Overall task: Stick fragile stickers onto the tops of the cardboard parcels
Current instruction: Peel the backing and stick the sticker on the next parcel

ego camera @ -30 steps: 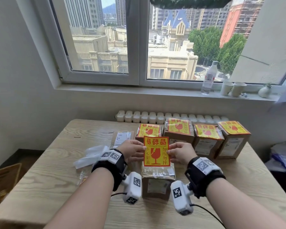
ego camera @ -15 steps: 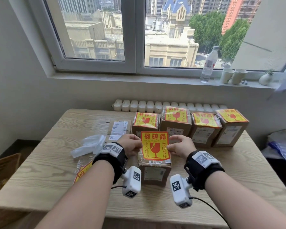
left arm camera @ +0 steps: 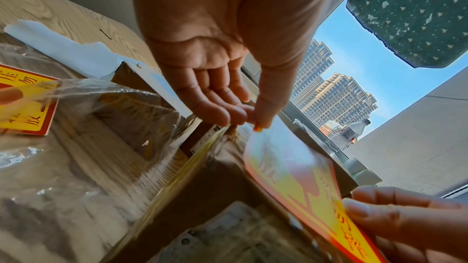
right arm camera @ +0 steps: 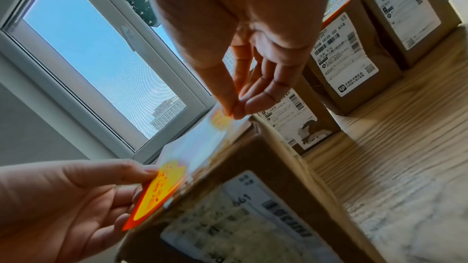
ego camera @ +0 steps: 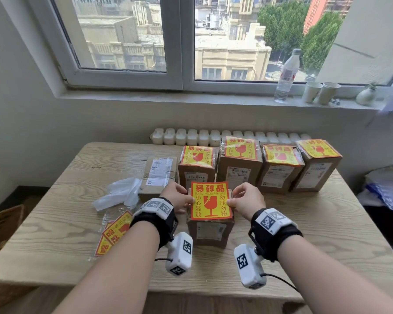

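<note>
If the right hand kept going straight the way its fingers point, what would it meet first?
Probably the left hand: the right hand points leftward across the sticker they both pinch above the box. Depth is uncertain.

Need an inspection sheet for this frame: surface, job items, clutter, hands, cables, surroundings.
Surface: wooden table, light grain.
Job's things: fragile sticker held over the front parcel; four stickered parcels in a back row; one flat parcel unlabelled; spare stickers in a bag at left.
Clutter: peeled backing papers.
Grips: left hand and right hand each pinch a side edge of the sticker.
Cables: black lead from the right wrist camera.
Surroundings: window, radiator; bottle, two cups and a small vase on the sill.
</note>
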`<state>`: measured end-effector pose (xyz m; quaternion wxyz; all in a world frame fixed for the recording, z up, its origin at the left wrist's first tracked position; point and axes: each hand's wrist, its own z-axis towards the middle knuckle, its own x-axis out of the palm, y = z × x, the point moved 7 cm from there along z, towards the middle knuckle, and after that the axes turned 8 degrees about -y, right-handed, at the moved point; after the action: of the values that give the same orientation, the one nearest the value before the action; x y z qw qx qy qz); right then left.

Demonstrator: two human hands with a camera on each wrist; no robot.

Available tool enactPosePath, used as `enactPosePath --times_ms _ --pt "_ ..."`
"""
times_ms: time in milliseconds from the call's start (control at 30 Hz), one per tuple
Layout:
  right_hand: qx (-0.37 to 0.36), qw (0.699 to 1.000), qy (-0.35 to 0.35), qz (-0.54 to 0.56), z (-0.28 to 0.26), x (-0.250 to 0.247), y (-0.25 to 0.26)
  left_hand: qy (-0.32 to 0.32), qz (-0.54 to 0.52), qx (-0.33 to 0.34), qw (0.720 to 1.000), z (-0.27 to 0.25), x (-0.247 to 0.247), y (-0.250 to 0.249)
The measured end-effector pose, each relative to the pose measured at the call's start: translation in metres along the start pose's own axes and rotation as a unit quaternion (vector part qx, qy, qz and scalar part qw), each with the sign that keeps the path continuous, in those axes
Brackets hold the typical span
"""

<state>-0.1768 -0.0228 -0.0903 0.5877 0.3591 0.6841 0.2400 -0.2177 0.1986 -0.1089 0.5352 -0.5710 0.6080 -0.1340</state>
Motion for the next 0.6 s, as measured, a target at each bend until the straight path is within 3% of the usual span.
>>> enactPosePath --times_ms 600 --pt "-0.020 0.996 0.007 -0.085 0.001 0.003 0.008 -0.029 0.082 -0.005 0.996 -0.004 -0.001 -0.012"
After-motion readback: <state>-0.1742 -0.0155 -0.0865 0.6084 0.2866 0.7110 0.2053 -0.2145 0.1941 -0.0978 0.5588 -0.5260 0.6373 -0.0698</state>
